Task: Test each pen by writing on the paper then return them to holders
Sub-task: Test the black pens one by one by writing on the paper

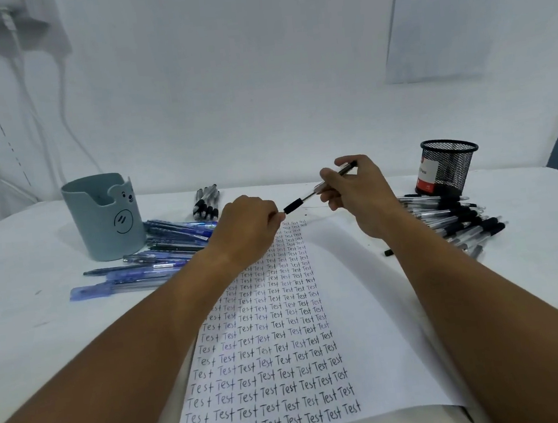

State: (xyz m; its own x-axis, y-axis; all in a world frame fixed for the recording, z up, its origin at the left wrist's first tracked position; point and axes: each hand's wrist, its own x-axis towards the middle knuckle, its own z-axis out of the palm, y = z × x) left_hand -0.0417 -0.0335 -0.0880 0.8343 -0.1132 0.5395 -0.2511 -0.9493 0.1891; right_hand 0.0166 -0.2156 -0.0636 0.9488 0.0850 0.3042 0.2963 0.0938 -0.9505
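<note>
A white paper sheet (360,306) lies in front of me, its left half filled with rows of the word "Test". My right hand (358,189) grips a clear pen with a black grip (307,197) and holds it tilted above the sheet's far end. My left hand (251,221) has its fingers curled, and its fingertips pinch at the pen's black tip end. A grey-blue bear holder (106,217) stands at the left. A black mesh holder (446,166) stands at the right.
Several blue pens (158,255) lie scattered beside the bear holder. Several black pens (458,223) are piled below the mesh holder, and a small bunch of black pens (206,201) lies at the back. The table (22,307) is white, and a printed sheet (446,14) hangs on the wall.
</note>
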